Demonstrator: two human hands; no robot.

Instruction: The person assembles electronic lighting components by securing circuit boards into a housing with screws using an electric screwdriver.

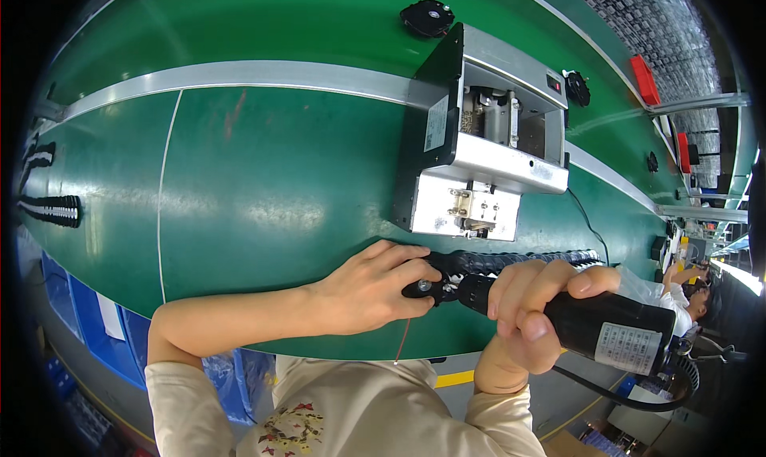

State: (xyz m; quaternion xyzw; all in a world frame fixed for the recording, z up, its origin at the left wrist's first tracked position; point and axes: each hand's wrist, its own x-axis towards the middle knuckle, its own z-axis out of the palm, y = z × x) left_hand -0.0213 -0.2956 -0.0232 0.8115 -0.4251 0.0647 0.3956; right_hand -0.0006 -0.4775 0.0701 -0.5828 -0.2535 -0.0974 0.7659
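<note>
Clearly, the driver point(610, 325) sits in the right hand point(527, 301), whose fingers curl around its black body, the nose aimed leftward at the left hand point(371, 289). That left hand has its fingers bent and thumb drawn in, pinching a small black part point(420, 289) near the front edge of the tabletop point(263, 170), just ahead of the driver's nose; whether the two touch, I cannot tell. I'd judge the driver stiff and fairly heavy, its smooth casing a little slippery, so a full wrap around the barrel, clear of the cord point(669, 406) at its tail, suits it. The part is probably light and hard, best gripped by its sides with fingertips away from the nose. It lies under the left fingertips, leftward of the right hand; a row of black pieces point(511, 261) lies just beyond, with the metal machine point(499, 158) past that.
</note>
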